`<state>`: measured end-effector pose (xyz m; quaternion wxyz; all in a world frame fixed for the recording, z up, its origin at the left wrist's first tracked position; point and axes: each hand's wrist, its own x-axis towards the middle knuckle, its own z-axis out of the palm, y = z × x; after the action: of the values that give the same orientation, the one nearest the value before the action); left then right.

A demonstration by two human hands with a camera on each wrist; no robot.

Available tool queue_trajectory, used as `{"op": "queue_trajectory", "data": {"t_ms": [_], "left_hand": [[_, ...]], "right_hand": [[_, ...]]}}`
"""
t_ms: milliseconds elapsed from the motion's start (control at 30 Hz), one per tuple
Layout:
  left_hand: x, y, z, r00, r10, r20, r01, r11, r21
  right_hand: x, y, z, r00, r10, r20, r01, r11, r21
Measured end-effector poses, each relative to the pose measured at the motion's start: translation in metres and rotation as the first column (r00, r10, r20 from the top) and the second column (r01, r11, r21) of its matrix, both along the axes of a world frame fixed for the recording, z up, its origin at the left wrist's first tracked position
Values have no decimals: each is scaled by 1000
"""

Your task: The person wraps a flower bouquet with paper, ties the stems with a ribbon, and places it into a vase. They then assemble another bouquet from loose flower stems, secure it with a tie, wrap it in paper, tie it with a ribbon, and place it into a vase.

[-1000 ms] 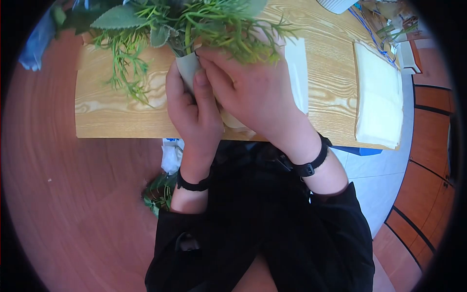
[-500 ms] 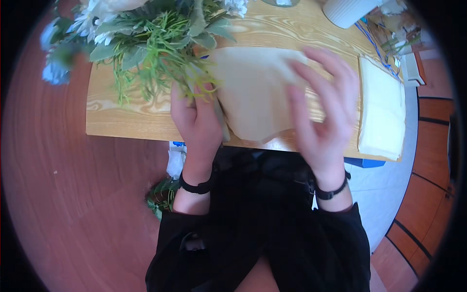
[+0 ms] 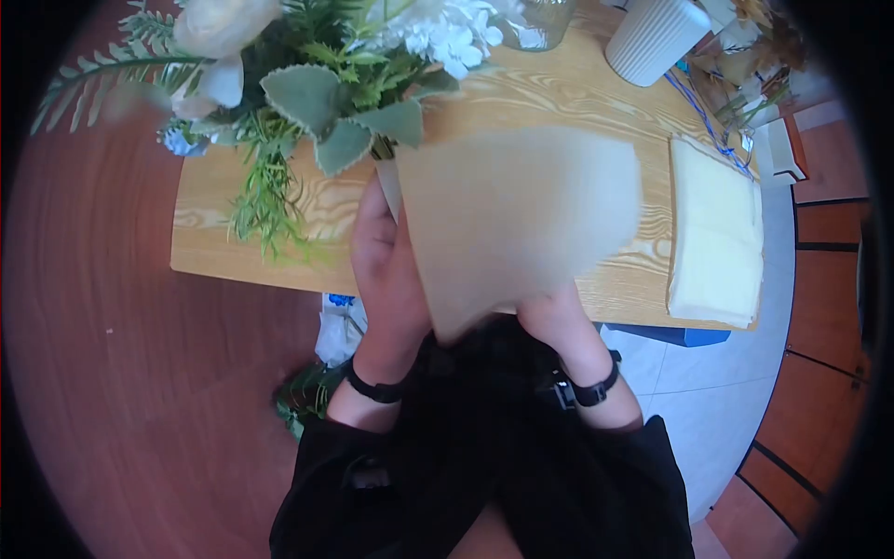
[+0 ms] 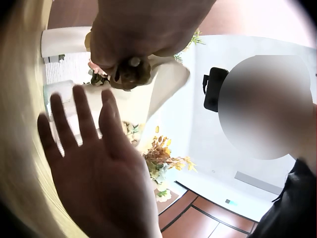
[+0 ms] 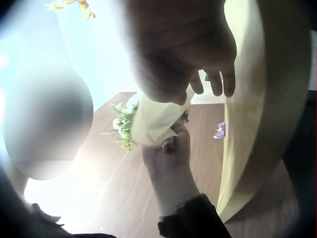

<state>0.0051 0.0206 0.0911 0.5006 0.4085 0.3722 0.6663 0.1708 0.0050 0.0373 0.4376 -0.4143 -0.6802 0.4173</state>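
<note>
Artificial flowers with green leaves (image 3: pixel 307 98) are at the upper left of the head view, their stems in my left hand (image 3: pixel 386 275). In the left wrist view the left hand (image 4: pixel 143 29) is curled round the stem ends. A beige paper sheet (image 3: pixel 521 205) extends rightward from the bouquet, hiding most of my right hand (image 3: pixel 559 321). The right hand (image 4: pixel 104 183) shows a flat palm and straight, spread fingers in the left wrist view. From the right wrist, the paper (image 5: pixel 156 119) appears round the bouquet, beside the right hand (image 5: pixel 183 44).
A white ribbed cup (image 3: pixel 656 42) and a glass vessel (image 3: pixel 540 23) stand at the wooden table's (image 3: pixel 223 247) back. Folded cream cloth or paper (image 3: pixel 715 233) lies at the right, near blue cord (image 3: pixel 698 112) and dried flowers. Greenery (image 3: pixel 303 396) lies below the table.
The right hand left the stems, moved right, then came back left beneath the paper. The paper's free side has risen off the table. The bouquet has turned, showing more white flowers.
</note>
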Motion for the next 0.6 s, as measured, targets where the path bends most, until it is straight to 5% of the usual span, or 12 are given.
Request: {"op": "queue_trajectory", "data": {"t_ms": [33, 233, 367, 433, 500, 533, 567, 600], "left_hand": [[4, 0, 3, 1000, -1, 0, 1, 1000, 12], [2, 4, 18, 997, 40, -60, -34, 994, 105], [2, -5, 25, 991, -30, 132, 26, 999, 29], [-2, -2, 26, 983, -49, 178, 47, 999, 14], [-7, 1, 15, 1000, 15, -18, -15, 1000, 24], [-8, 3, 5, 1000, 8, -18, -8, 1000, 21], [-10, 8, -7, 946, 179, -272, -165, 984, 73], [-11, 11, -12, 800, 340, -494, -297, 940, 165]], "right_hand": [[-4, -1, -16, 958, -32, -285, -71, 936, -344], [6, 8, 0, 842, -279, -462, 43, 888, -457], [17, 14, 6, 664, -496, -559, 108, 804, -585], [26, 21, 13, 607, -453, -654, 69, 849, -524], [41, 25, 25, 545, -409, -732, 36, 884, -466], [52, 26, 37, 592, -242, -768, -62, 937, -343], [59, 24, 52, 620, -70, -781, -164, 963, -216], [53, 18, 77, 740, -119, -662, -26, 978, -205]]}}
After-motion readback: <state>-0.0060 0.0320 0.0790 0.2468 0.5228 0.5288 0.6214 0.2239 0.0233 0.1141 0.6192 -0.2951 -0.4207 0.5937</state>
